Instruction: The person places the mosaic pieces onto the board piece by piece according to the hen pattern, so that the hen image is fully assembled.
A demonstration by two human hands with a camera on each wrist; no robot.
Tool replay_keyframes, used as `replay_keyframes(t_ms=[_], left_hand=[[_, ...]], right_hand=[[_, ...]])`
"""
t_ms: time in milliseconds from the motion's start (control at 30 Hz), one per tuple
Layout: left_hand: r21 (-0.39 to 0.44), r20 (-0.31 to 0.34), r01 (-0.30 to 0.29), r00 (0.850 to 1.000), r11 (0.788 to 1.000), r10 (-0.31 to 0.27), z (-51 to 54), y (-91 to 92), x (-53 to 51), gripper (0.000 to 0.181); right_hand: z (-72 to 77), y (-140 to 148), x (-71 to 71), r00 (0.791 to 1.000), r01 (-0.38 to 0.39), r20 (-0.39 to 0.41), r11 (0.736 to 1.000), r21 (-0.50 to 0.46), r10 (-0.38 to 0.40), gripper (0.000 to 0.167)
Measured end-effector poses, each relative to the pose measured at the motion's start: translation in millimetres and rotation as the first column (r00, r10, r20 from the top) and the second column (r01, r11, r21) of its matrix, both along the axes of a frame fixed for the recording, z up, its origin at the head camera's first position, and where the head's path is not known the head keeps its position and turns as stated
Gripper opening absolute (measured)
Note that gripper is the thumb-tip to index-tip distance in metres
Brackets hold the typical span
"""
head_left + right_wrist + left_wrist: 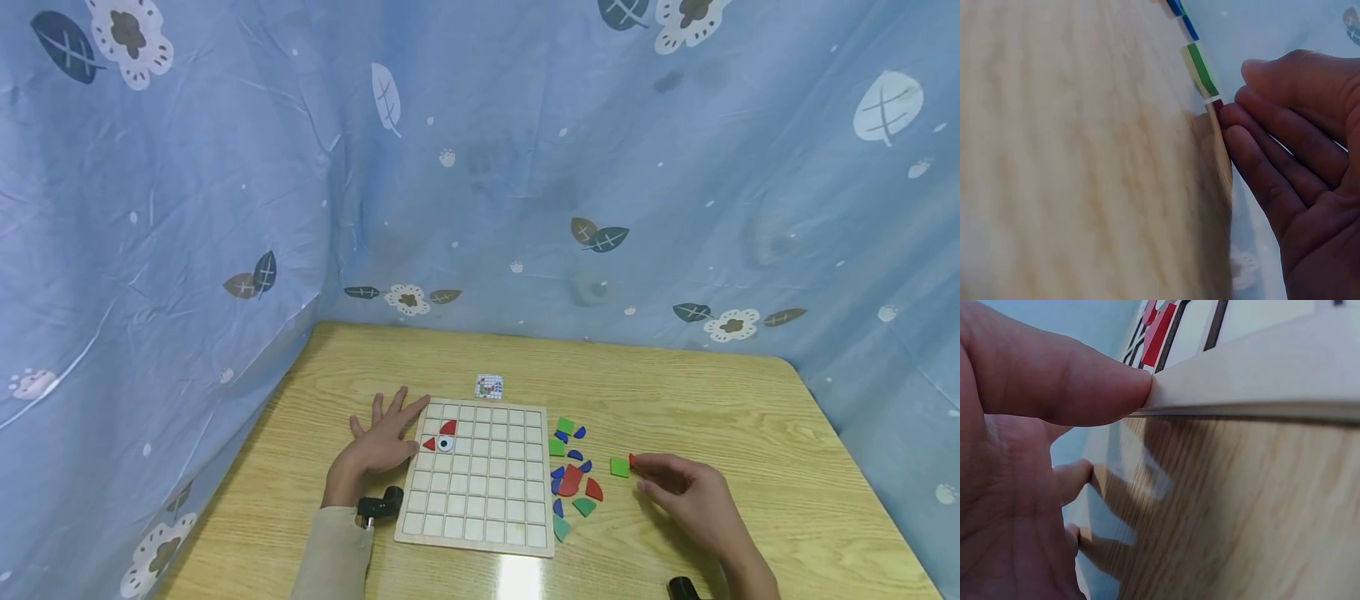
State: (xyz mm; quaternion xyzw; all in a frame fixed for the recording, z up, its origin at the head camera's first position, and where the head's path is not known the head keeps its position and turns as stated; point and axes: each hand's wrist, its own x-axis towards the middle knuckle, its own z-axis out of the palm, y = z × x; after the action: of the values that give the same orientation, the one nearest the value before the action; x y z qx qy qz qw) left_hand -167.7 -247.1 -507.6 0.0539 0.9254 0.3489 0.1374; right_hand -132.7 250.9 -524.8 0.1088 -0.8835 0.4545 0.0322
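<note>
A pale wooden grid board [474, 480] lies on the table. On its upper left are a red triangle [429, 443], a white eye piece [446, 444] and a red quarter-circle [448, 427]. My left hand [382, 443] is spread at the board's left edge, its thumb [1116, 394] touching the side. Right of the loose pieces, my right hand [690, 497] has its fingertips at a small red piece [632, 461], mostly hidden under them. The right thumb [1266, 72] stands apart from that piece. Close by lies a green square [619, 467].
Several loose blue, green and red pieces lie along the board's right side, among them a red quarter-circle [594, 489] and a teal piece [585, 506]. A small pattern card [489, 387] lies behind the board. A blue curtain [480, 167] surrounds the wooden table [675, 383].
</note>
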Motion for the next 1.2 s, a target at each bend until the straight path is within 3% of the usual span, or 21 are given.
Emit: replay_keyframes(t_ms=[500,933,1200], left_hand=[[-0.003,-0.009,0.0,1.0,1.0,0.0,-0.2,0.9,-1.1,0.085],[0.002,-0.003,-0.003,1.0,1.0,0.003,1.0,0.3,-0.5,0.085],[0.001,0.0,-0.011,1.0,1.0,0.011,-0.6,0.7,-0.2,0.086]], right_hand=[[1.4,-9,-15.2,0.999,-0.039,0.032,0.999,0.028,0.038,0.037],[-2.9,-15,-19.2,0.995,-0.04,-0.087,0.987,0.158,0.054,0.038],[0.4,-17,-17.8,0.997,-0.018,-0.072,0.988,0.156,0.03,0.038]])
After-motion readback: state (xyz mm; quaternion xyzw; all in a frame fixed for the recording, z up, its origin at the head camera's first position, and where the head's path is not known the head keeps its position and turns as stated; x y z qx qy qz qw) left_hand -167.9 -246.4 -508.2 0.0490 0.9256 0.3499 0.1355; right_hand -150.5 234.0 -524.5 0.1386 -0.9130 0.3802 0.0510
